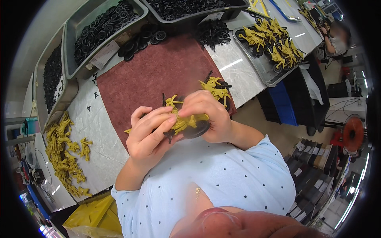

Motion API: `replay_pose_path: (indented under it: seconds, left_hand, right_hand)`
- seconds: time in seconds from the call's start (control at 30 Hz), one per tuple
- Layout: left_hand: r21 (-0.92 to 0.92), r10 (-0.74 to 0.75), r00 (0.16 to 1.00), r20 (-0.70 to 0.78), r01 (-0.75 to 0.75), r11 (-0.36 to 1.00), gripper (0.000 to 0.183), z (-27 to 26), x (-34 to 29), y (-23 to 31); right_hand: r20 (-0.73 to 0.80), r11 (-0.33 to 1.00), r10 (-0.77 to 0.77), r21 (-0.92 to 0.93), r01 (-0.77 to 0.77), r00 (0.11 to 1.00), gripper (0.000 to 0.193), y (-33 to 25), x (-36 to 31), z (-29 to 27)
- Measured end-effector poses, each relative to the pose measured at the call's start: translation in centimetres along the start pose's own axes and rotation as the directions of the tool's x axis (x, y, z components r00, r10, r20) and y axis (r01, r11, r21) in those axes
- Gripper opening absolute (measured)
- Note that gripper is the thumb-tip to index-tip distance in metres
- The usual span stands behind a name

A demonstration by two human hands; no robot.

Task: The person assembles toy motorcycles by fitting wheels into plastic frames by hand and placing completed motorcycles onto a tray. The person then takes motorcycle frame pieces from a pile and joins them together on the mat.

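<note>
Both hands grip one yellow plastic toy motorcycle [186,122] with black wheels, held just above the near edge of a dark red mat [158,75]. My left hand [151,133] wraps its left end, fingers curled over the frame. My right hand [208,115] covers its right end and top, by the black wheel [197,130]. A second finished yellow motorcycle [216,89] lies on the mat just beyond my right hand.
Grey bins of black wheels [103,27] and black parts [51,75] line the far and left edges. A pile of yellow frames [63,154] lies at left. A grey tray of finished motorcycles [272,45] sits at right. Another person [337,37] sits far right.
</note>
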State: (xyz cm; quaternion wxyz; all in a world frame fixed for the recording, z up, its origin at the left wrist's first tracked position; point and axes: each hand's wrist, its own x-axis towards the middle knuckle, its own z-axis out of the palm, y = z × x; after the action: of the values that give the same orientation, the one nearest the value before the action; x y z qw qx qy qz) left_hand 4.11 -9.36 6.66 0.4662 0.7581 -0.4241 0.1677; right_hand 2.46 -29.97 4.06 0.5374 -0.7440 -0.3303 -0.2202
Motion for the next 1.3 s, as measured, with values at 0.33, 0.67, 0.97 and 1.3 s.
replay_pose_path:
  seconds: [0.33, 0.67, 0.97, 1.3]
  left_hand:
    - [0.155, 0.133, 0.991, 0.007, -0.132, 0.979, 0.044, 0.0, -0.5, -0.4]
    - [0.075, 0.19, 0.979, 0.074, -0.195, 0.978, 0.038, -0.4, -0.2, 0.0]
    - [0.079, 0.19, 0.981, 0.045, -0.193, 0.978, 0.037, 0.1, -0.2, -1.2]
    - [0.084, 0.158, 0.987, -0.032, -0.155, 0.984, 0.031, 0.0, -0.8, -0.7]
  right_hand:
    - [0.056, 0.994, -0.082, -0.074, 0.086, 0.995, 0.043, 0.3, -0.6, 0.4]
    - [0.105, 0.999, -0.04, -0.032, 0.044, 0.994, 0.038, -0.6, -0.4, -0.2]
    - [0.055, 0.996, -0.09, -0.008, 0.09, 0.994, 0.035, 0.8, -0.2, 0.0]
    - [0.011, 0.993, -0.109, 0.036, 0.109, 0.994, 0.034, 1.6, -0.4, 0.7]
